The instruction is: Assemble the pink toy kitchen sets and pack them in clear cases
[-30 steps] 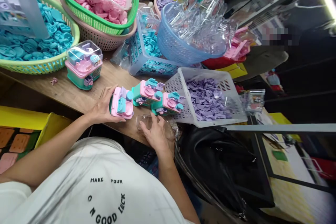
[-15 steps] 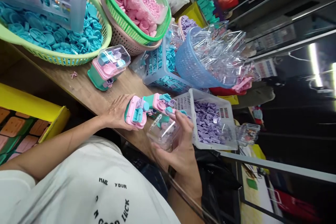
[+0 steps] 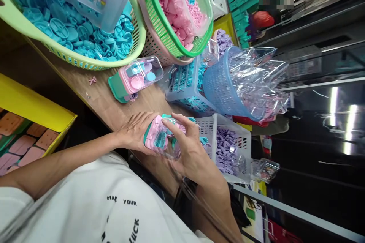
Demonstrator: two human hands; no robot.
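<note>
As left hand grips toy, right hand holds cover over it, between hands; capping, seemingly: needs square alignment.

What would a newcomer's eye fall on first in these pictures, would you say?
Probably the pink-and-green toy near the centre, in the person's left grip, with a clear cover in the right grip held against or just over it. Next might come the pale green basket of blue pieces at upper left, and the blue basket of clear packs right of centre.
</note>
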